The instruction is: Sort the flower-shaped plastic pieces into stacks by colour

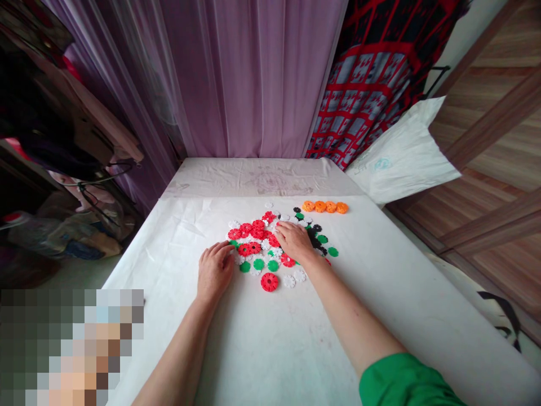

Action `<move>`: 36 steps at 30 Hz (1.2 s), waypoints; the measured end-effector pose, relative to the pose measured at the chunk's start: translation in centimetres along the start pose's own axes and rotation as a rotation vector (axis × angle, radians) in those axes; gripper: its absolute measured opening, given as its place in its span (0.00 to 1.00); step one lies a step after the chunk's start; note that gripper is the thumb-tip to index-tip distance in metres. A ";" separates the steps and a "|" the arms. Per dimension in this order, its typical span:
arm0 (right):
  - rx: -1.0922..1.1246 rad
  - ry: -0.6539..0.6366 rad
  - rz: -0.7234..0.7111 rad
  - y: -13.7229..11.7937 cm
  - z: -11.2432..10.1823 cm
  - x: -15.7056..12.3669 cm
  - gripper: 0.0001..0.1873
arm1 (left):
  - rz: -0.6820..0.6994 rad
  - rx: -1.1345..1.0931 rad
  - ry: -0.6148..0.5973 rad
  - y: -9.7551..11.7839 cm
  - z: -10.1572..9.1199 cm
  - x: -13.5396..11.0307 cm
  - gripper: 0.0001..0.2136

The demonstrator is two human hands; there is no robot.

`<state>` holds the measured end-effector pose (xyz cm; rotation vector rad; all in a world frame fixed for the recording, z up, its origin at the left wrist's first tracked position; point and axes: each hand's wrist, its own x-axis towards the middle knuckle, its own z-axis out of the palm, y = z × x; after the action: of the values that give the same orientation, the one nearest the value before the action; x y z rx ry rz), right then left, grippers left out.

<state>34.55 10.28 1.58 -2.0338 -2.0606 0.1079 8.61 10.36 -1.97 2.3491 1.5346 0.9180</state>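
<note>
A heap of flat plastic snowflake discs (pixel 257 239) in red, white, green and black lies on a white-covered table (pixel 270 338). My left hand (pixel 214 269) rests palm down at the heap's left edge, fingers bent and together, near a green disc. My right hand (pixel 295 241) lies flat on top of the heap's right side, fingers stretched toward the red discs. A single red disc (pixel 269 281) sits nearest me. Four orange discs (pixel 325 207) form a row beyond the heap. What lies under either palm is hidden.
A purple curtain (pixel 249 79) hangs behind the table. A red and black patterned cloth (pixel 380 73) hangs at the right, with a white plastic bag (pixel 401 158) below it. Wooden panelling (pixel 499 186) stands at the right, dark clutter (pixel 54 169) at the left.
</note>
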 end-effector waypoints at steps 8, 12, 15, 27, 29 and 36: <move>-0.037 -0.013 0.112 2.6 -2.1 0.6 0.17 | -0.013 0.008 -0.007 0.0 0.0 -0.1 0.14; -0.015 -0.094 0.030 2.5 -1.9 1.2 0.18 | -0.017 0.004 -0.007 0.1 0.0 -0.1 0.13; -0.013 -0.096 0.085 2.4 -1.8 1.2 0.20 | -0.018 0.005 -0.004 0.1 0.0 -0.1 0.13; 0.452 0.174 0.039 -0.6 -1.2 -6.4 0.33 | -0.023 -0.009 -0.009 0.4 -0.2 0.0 0.14; 0.511 0.177 -0.061 -2.0 -0.5 -8.7 0.34 | -0.023 -0.009 -0.013 0.4 -0.2 0.0 0.14; 0.432 0.175 -0.164 -4.1 0.9 -11.3 0.37 | -0.025 -0.022 -0.016 0.3 -0.2 0.0 0.14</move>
<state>30.38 -0.92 0.22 -1.5566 -1.8883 0.3044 8.76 10.22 -1.66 2.3110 1.5369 0.9029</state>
